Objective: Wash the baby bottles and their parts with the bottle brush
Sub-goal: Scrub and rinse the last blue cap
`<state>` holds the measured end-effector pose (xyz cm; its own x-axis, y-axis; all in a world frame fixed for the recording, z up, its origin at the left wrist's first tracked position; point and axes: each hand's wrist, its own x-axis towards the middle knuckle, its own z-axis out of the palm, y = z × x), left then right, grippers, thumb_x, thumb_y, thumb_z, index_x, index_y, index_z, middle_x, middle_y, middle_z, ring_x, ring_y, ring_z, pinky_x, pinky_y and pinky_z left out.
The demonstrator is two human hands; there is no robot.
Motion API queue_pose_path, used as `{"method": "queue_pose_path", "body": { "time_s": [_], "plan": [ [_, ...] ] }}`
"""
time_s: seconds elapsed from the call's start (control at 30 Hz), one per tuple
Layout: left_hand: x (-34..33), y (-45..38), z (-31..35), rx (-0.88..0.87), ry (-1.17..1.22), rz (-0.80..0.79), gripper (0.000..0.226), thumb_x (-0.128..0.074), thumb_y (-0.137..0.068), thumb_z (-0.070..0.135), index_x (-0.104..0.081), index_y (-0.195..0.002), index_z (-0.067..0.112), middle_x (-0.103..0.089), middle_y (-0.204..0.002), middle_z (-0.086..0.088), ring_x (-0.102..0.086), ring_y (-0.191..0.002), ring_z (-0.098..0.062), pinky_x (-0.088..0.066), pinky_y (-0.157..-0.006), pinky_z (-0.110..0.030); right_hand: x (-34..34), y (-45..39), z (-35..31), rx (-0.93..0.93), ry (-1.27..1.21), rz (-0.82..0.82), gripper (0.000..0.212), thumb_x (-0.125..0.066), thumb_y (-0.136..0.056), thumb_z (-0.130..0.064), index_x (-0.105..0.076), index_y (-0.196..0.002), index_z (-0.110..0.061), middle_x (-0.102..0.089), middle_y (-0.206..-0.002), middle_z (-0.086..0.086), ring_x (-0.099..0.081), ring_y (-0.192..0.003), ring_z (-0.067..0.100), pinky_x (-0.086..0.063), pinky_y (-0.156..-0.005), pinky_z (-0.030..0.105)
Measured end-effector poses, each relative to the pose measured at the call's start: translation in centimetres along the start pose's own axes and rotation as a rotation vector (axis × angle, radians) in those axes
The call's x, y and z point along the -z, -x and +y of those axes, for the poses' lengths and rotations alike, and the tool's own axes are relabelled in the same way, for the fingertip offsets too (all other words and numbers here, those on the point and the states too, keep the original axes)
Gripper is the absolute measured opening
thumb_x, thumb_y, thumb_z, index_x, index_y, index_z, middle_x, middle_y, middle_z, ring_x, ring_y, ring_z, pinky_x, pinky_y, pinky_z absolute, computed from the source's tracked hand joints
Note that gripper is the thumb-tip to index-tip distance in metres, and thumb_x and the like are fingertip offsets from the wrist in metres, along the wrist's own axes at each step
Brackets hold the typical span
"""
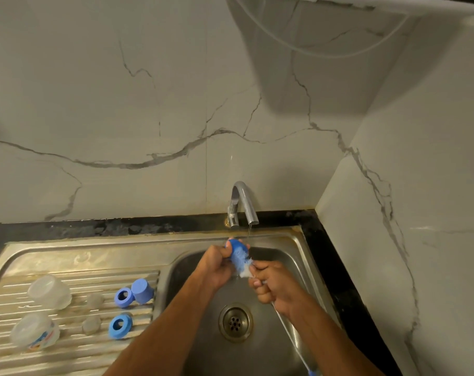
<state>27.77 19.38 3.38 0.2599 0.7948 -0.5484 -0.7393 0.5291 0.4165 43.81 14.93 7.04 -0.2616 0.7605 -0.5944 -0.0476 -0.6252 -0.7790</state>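
Over the steel sink [287, 251] my left hand [216, 267] grips a blue bottle cap [237, 246] under a thin stream from the tap [242, 204]. My right hand [271, 284] grips the wire handle of the bottle brush [242, 263], whose blue and white bristles sit inside the cap. On the drainboard [67, 261] lie two clear bottles [50, 293] [35, 332], two clear teats [94, 299] [91, 324], two blue rings [124, 295] [120, 325] and another blue cap [142, 290].
The sink drain [235, 321] is below my hands. A black counter edge [333, 267] borders the sink on the right and back. Marble-look walls [149, 104] close in behind and to the right.
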Motion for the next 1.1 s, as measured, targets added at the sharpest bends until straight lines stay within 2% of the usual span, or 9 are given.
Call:
{"method": "queue_pose_path", "body": {
  "time_s": [0.17, 0.3, 0.4, 0.47, 0.53, 0.57, 0.63, 0.9, 1.1],
  "plan": [
    [1.3, -0.3, -0.8, -0.010, -0.056, 0.069, 0.043, -0.052, -0.088, 0.004, -0.058, -0.130, 0.005, -0.058, -0.124, -0.024, -0.058, -0.115, -0.038, -0.046, -0.102, -0.051, 0.0, 0.4, 1.2, 0.022, 0.038, 0.031, 0.020, -0.049, -0.101, -0.010, -0.064, -0.112, -0.004, -0.045, -0.062, 0.003, -0.027, -0.046, 0.009, -0.019, -0.038, 0.019],
    [1.7, -0.8, 0.2, -0.018, -0.275, 0.133, 0.042, -0.042, -0.095, -0.010, -0.056, -0.133, 0.000, -0.060, -0.123, -0.025, -0.065, -0.107, -0.035, -0.054, -0.097, -0.044, 0.2, 0.3, 0.9, 0.166, 0.369, 0.197, 0.019, -0.052, -0.100, -0.010, -0.070, -0.105, -0.016, -0.056, -0.064, 0.002, -0.041, -0.044, 0.006, -0.028, -0.039, 0.020],
    [0.7, -0.4, 0.0, 0.009, -0.237, 0.128, 0.027, -0.052, -0.101, 0.009, -0.054, -0.126, -0.001, -0.063, -0.124, -0.028, -0.067, -0.111, -0.039, -0.057, -0.091, -0.049, -1.2, -0.5, 1.0, 0.321, 0.597, 0.272, 0.022, -0.055, -0.096, -0.006, -0.074, -0.092, -0.017, -0.066, -0.070, 0.002, -0.058, -0.055, 0.008, -0.052, -0.056, 0.030],
    [-0.2, -0.6, -0.1, 0.022, -0.208, 0.150, 0.033, -0.060, -0.099, 0.021, -0.054, -0.124, 0.000, -0.063, -0.123, -0.028, -0.068, -0.109, -0.040, -0.058, -0.090, -0.049, -1.8, -0.6, 1.3, 0.323, 0.614, 0.280, 0.022, -0.056, -0.096, -0.007, -0.074, -0.090, -0.017, -0.068, -0.072, 0.000, -0.063, -0.060, 0.011, -0.058, -0.061, 0.035],
    [-0.4, -0.7, 0.2, 0.033, -0.176, 0.163, 0.042, -0.065, -0.094, 0.021, -0.052, -0.128, -0.001, -0.062, -0.125, -0.028, -0.068, -0.109, -0.040, -0.058, -0.087, -0.049, -2.2, 0.2, 1.4, 0.271, 0.479, 0.238, 0.021, -0.053, -0.098, -0.008, -0.074, -0.092, -0.011, -0.061, -0.066, -0.001, -0.054, -0.050, 0.006, -0.044, -0.041, 0.024],
    [-0.3, -0.7, 0.4, 0.032, -0.138, 0.159, 0.045, -0.065, -0.093, 0.021, -0.051, -0.130, -0.001, -0.062, -0.125, -0.028, -0.068, -0.110, -0.040, -0.058, -0.084, -0.050, -2.1, 0.6, 1.4, 0.231, 0.400, 0.204, 0.021, -0.052, -0.099, -0.009, -0.073, -0.094, -0.010, -0.056, -0.062, 0.000, -0.045, -0.045, 0.006, -0.032, -0.038, 0.022],
    [0.0, -0.6, 0.8, 0.021, -0.077, 0.153, 0.045, -0.062, -0.095, 0.018, -0.048, -0.133, -0.001, -0.061, -0.127, -0.028, -0.067, -0.110, -0.041, -0.058, -0.079, -0.052, -1.9, 1.0, 1.0, 0.157, 0.273, 0.151, 0.021, -0.051, -0.100, -0.012, -0.072, -0.099, -0.011, -0.051, -0.061, 0.004, -0.035, -0.043, 0.007, -0.021, -0.040, 0.021],
    [0.1, 0.0, 0.6, 0.023, -0.005, 0.133, 0.041, -0.048, -0.098, 0.010, -0.045, -0.136, -0.005, -0.060, -0.123, -0.029, -0.064, -0.106, -0.040, -0.052, -0.078, -0.052, -1.5, 1.1, 0.5, 0.070, 0.114, 0.058, 0.020, -0.050, -0.101, -0.012, -0.067, -0.107, -0.006, -0.047, -0.061, 0.003, -0.028, -0.046, 0.008, -0.016, -0.041, 0.021],
    [0.1, 0.2, 0.0, 0.040, -0.108, 0.139, 0.054, -0.063, -0.084, 0.017, -0.052, -0.132, -0.003, -0.059, -0.124, -0.023, -0.061, -0.107, -0.035, -0.053, -0.083, -0.049, -1.6, 0.8, 0.5, 0.088, 0.129, 0.111, 0.020, -0.050, -0.101, -0.012, -0.069, -0.107, -0.009, -0.048, -0.062, 0.005, -0.031, -0.046, 0.009, -0.019, -0.041, 0.021]
  ]
}}
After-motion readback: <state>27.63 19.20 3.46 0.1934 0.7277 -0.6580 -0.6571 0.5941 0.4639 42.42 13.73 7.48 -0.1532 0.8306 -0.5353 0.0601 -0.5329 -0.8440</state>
